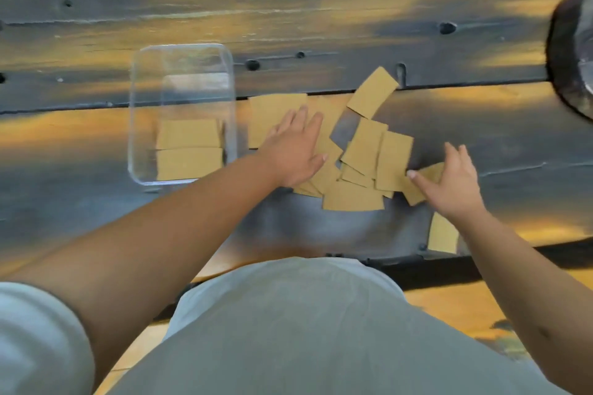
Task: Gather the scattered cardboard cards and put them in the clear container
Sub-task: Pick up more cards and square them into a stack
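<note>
On desk, my left hand [293,154] flat on cards [362,151], right hand [449,184] spread, thumb touching one; sweep together, then move to container [183,112].

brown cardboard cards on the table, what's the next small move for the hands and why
Probably sweep both hands inward: the left hand lies flat on the loose brown cardboard cards, the right hand touches their right edge, and they sprawl beside the clear plastic container.

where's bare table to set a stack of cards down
Bare: the table beyond the container, left of it, and right of the right hand. Crowded: the cards between container and right hand, under the left hand.
</note>
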